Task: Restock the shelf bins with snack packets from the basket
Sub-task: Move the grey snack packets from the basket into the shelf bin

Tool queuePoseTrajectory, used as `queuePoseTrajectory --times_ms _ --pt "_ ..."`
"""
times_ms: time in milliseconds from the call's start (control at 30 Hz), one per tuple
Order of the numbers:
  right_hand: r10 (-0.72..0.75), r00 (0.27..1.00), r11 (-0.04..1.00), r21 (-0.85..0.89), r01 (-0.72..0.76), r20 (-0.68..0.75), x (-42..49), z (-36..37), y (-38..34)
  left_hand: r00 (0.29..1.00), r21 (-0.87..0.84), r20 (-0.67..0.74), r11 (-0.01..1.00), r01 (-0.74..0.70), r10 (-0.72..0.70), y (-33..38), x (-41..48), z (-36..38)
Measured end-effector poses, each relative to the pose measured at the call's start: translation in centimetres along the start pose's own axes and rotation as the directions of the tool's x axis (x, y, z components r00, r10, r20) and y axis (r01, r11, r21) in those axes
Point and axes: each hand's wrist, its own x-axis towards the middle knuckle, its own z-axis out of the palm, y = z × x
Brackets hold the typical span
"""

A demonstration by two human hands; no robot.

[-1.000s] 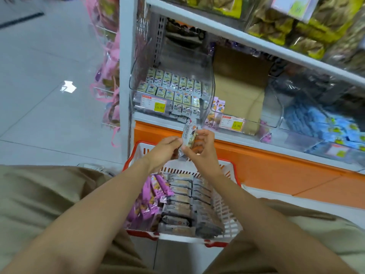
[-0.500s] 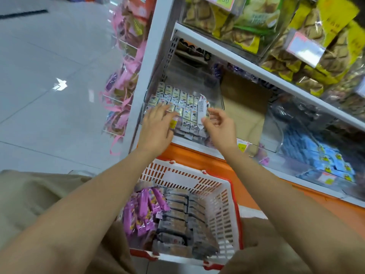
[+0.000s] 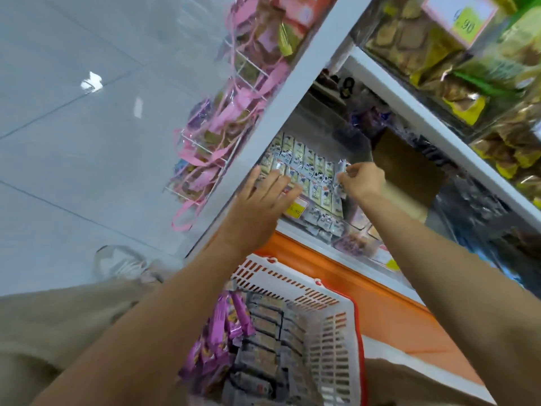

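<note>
A clear shelf bin [image 3: 355,142] holds rows of small white-and-green snack packets [image 3: 310,168]. My right hand [image 3: 364,180] pinches one snack packet [image 3: 341,177] upright at the right end of the rows, inside the bin. My left hand [image 3: 263,197] is spread flat with fingers apart, pressing on the front left packets. Below, a white basket with a red rim [image 3: 330,312] sits on my lap, holding purple packets [image 3: 216,332] on its left and stacked grey-brown packets [image 3: 263,347] in the middle.
A white shelf upright [image 3: 295,92] runs diagonally left of the bin. Pink-ribboned bags [image 3: 222,136] hang on a wire rack beyond it. An orange base panel [image 3: 380,294] lies under the shelf. A neighbouring clear bin [image 3: 409,177] is to the right. Yellow-green snack bags [image 3: 468,68] fill the shelf above.
Both hands rose from above the basket into the bin. The right hand carried the packet to the right end of the rows; the left hand spread over the front packets. The view tilted.
</note>
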Motion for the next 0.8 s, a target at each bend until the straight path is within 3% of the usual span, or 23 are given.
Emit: queuePoseTrajectory --times_ms 400,633,800 --pt "-0.032 0.998 0.944 -0.328 0.047 0.051 3.4 2.6 0.4 0.979 0.079 -0.178 0.993 -0.089 0.102 -1.0 -0.1 2.5" --pt "-0.043 0.996 0.922 -0.381 0.070 0.081 3.8 3.0 0.5 0.980 0.080 -0.171 0.992 -0.093 0.105 -1.1 0.0 2.2" --pt "-0.094 0.994 0.935 -0.337 0.108 0.056 2.8 2.5 0.6 0.993 0.064 -0.090 0.995 -0.075 0.080 -0.8 -0.2 1.6"
